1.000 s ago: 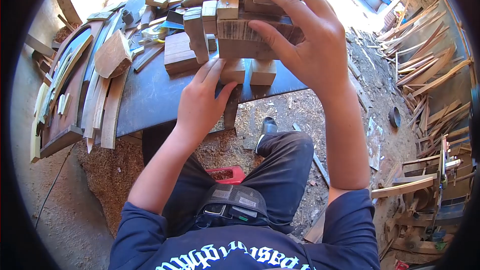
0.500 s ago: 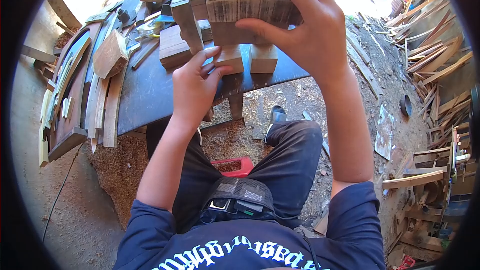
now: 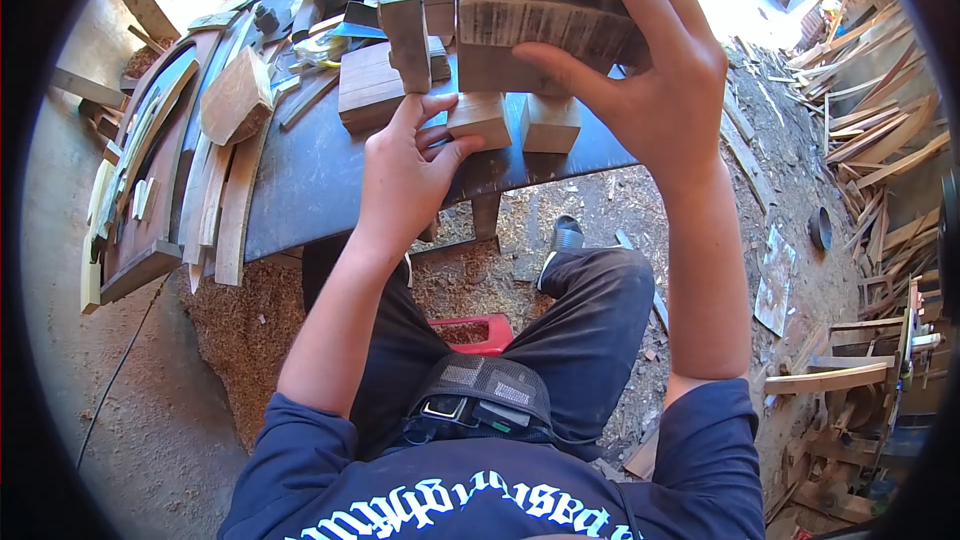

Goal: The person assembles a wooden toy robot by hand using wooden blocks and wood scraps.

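A stack of wooden blocks rises at the table's front edge, with a wide dark-grained block [image 3: 550,25] above two small light blocks. My right hand [image 3: 655,70] grips the right part of this wide block, thumb across its front face and fingers over the top. My left hand [image 3: 415,150] pinches the left small block [image 3: 480,120] at its left side. The other small block [image 3: 550,124] stands a little to the right, untouched. Just above my left fingers, a tall narrow block [image 3: 403,35] stands beside a squarish block [image 3: 368,87].
Wood offcuts cover the far left of the dark table [image 3: 300,190]. A chunky wood piece [image 3: 237,97] lies on long strips at left. A red stool [image 3: 472,332] shows between the legs. Wood strips [image 3: 880,110] lean along the right wall.
The whole view has shifted, so the table and stack appear farther right. Both hands keep their holds on the blocks, with little visible change in the stack.
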Available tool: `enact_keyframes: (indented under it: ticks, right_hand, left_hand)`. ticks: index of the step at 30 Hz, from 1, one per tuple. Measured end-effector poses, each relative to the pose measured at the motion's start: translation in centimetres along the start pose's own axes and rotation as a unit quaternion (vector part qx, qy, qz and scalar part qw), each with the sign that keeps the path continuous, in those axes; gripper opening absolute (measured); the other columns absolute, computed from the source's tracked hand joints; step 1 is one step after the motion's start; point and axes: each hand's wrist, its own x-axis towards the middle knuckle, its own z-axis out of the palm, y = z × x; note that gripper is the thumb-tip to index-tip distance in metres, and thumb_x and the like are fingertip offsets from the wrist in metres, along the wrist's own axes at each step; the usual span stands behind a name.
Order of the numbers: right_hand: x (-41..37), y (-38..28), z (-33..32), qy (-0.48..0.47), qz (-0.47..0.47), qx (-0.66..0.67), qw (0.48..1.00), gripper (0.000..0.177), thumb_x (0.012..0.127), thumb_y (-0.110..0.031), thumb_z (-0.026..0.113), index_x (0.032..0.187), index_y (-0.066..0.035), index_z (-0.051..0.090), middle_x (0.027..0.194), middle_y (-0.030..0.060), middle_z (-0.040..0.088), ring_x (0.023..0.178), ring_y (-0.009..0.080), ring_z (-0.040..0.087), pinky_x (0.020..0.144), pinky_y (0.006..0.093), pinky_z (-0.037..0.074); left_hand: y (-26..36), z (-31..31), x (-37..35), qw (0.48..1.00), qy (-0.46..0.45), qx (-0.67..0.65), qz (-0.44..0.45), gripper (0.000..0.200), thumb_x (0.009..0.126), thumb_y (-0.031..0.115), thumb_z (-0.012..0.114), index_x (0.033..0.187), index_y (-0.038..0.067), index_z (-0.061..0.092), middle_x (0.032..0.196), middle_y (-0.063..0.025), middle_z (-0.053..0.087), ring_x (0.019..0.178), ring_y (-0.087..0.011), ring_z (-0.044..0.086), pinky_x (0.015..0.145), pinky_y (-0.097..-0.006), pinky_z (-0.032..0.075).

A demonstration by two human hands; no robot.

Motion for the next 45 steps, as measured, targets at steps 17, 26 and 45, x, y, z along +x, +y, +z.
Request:
enact_keyframes:
  ticks: [17,26,45]
  right_hand:
    - [0.0,-1.8,-0.2,-0.038,0.052,-0.026,0.998,0.079,0.067,-0.028,0.095,0.139,-0.011,0.067,0.131,0.0133,0.065,0.126,0.0379,0.062,0.109,0.0499,0.052]
    - [0.0,-2.4,0.2,-0.039,0.032,-0.076,0.996,0.078,0.073,-0.034,0.093,0.143,-0.016,0.064,0.129,0.0149,0.064,0.119,0.0388,0.066,0.103,0.0500,0.056]
    - [-27.0,-5.8,-4.0,0.072,0.411,0.029,0.908,0.021,0.087,0.012,0.046,0.079,-0.003,0.059,0.075,0.0112,0.066,0.072,0.0223,0.067,0.069,0.0364,0.053]
  left_hand:
    - [-0.1,0.2,-0.5,0.978,0.024,0.185,0.097,0.047,0.088,0.017,0.084,0.125,-0.006,0.066,0.115,-0.0210,0.070,0.105,-0.0396,0.070,0.087,-0.0456,0.057]
    - [-1.2,0.4,-0.4,0.962,0.039,0.233,0.136,0.045,0.087,0.021,0.084,0.122,-0.004,0.070,0.115,-0.0229,0.071,0.108,-0.0435,0.067,0.093,-0.0485,0.054]
    - [-0.5,0.5,-0.3,0.972,0.029,0.209,0.103,0.066,0.089,0.040,0.084,0.130,-0.007,0.063,0.120,-0.0231,0.069,0.112,-0.0412,0.067,0.096,-0.0478,0.054]
